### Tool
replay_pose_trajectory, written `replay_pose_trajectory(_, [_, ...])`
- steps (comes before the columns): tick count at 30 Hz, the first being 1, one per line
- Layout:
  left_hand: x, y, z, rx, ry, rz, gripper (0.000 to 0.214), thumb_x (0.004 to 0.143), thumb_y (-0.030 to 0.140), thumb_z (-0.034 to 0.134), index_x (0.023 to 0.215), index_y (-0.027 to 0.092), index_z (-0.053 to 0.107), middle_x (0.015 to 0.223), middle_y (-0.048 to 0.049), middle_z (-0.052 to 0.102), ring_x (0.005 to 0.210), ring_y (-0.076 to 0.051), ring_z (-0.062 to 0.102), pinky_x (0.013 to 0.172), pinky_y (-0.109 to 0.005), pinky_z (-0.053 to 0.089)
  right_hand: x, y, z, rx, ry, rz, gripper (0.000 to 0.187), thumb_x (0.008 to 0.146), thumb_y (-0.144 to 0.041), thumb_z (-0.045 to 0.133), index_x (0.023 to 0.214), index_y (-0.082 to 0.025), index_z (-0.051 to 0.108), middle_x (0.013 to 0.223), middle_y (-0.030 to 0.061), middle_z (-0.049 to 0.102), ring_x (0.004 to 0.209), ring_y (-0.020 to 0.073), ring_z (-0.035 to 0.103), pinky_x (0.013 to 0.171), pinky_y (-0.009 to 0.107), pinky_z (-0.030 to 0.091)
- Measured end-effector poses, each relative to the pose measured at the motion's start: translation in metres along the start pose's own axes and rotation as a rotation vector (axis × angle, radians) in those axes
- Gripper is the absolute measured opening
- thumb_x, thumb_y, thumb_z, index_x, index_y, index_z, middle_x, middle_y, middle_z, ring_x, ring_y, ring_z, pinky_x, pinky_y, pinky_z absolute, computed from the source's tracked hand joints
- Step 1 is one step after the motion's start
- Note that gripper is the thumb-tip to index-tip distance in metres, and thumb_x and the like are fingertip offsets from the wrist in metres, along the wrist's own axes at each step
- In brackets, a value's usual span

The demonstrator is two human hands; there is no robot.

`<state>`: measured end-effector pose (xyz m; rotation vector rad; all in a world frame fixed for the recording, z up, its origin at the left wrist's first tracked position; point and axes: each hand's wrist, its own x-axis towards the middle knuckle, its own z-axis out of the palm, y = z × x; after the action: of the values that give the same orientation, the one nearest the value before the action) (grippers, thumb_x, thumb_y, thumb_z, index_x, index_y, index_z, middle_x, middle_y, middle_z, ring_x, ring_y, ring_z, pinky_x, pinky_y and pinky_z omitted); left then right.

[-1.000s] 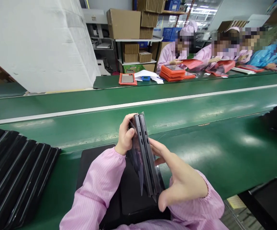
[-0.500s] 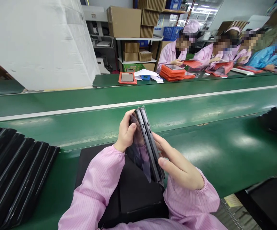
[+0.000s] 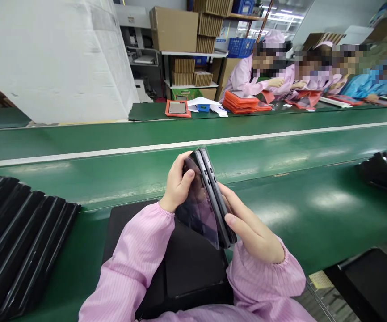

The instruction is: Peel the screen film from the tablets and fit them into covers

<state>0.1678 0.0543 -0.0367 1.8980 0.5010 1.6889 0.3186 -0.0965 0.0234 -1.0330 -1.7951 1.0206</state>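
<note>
I'm watching a green conveyor belt (image 3: 300, 201) stretch across the factory room, with black trays (image 3: 22, 237) lying at its left and co-workers in pink sleeves (image 3: 243, 78) sitting beyond it near orange cases (image 3: 240, 103). Above a black pad (image 3: 193, 277) on the belt, the left hand (image 3: 176, 185) and right hand (image 3: 252, 228) are gripping a slim dark laptop (image 3: 213, 197) together from both sides, with clear film (image 3: 198, 212) hanging from it.

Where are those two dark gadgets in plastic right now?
In the head view, the two dark gadgets sit tilted between the person's left hand and right hand, above a black mat on the green belt, with black trays to the left.
</note>
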Motion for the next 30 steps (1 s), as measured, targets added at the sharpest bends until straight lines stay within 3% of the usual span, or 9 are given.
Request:
replay_pose_trajectory(2, [0.0,0.0,0.0,0.008,-0.002,0.007,0.049,0.095,0.059,0.038,0.123,0.023,0.055,0.114,-0.0092,0.064,0.105,-0.025,0.062,0.089,-0.039,0.048,0.0,-0.001,0.0,-0.008,0.004,-0.011,0.057,0.103,-0.035,0.038,0.157,-0.026,0.019,0.162,0.0054,0.03,0.148,0.025,0.029,0.12,0.045,0.031])
replay_pose_trajectory(7, [-0.004,0.004,0.0,-0.072,0.022,0.025,0.049,0.094,0.061,0.038,0.123,0.025,0.055,0.112,-0.0082,0.064,0.101,-0.025,0.062,0.088,-0.04,0.048,-0.004,-0.012,0.007,-0.084,-0.049,-0.005,0.071,0.096,-0.027,0.05,0.156,-0.025,0.013,0.156,0.0119,0.039,0.141,0.0288,0.042,0.101,0.042,0.052])
replay_pose_trajectory(9, [-0.007,0.008,0.0,-0.128,0.011,0.035,0.051,0.092,0.064,0.039,0.121,0.025,0.055,0.107,-0.0075,0.064,0.096,-0.024,0.061,0.086,-0.04,0.048,-0.007,-0.017,0.01,-0.128,-0.059,-0.007,0.077,0.091,-0.026,0.057,0.155,-0.025,0.014,0.154,0.0141,0.042,0.137,0.0304,0.046,0.096,0.041,0.055])
replay_pose_trajectory(20, [-0.009,0.027,0.002,-0.209,-0.08,0.085,0.053,0.088,0.065,0.045,0.117,0.022,0.058,0.1,-0.0065,0.064,0.087,-0.022,0.059,0.078,-0.037,0.046,-0.019,-0.026,0.014,-0.242,-0.027,0.005,0.09,0.078,-0.023,0.067,0.152,-0.027,0.017,0.146,0.013,0.051,0.126,0.0271,0.057,0.093,0.038,0.056])
replay_pose_trajectory(27, [-0.011,0.032,0.003,-0.218,-0.096,0.099,0.054,0.087,0.066,0.047,0.116,0.022,0.06,0.098,-0.0062,0.064,0.084,-0.021,0.059,0.075,-0.036,0.046,-0.018,-0.025,0.014,-0.195,0.014,0.049,0.085,0.081,-0.036,0.071,0.151,-0.03,0.022,0.139,0.0085,0.056,0.118,0.0248,0.061,0.094,0.038,0.055])
replay_pose_trajectory(30, [-0.011,0.036,0.004,-0.229,-0.122,0.118,0.055,0.086,0.067,0.048,0.114,0.022,0.062,0.095,-0.0061,0.064,0.083,-0.022,0.059,0.076,-0.037,0.046,-0.017,-0.025,0.014,-0.158,0.049,0.06,0.075,0.086,-0.045,0.067,0.148,-0.031,0.027,0.131,0.0062,0.061,0.112,0.0229,0.064,0.091,0.037,0.056])
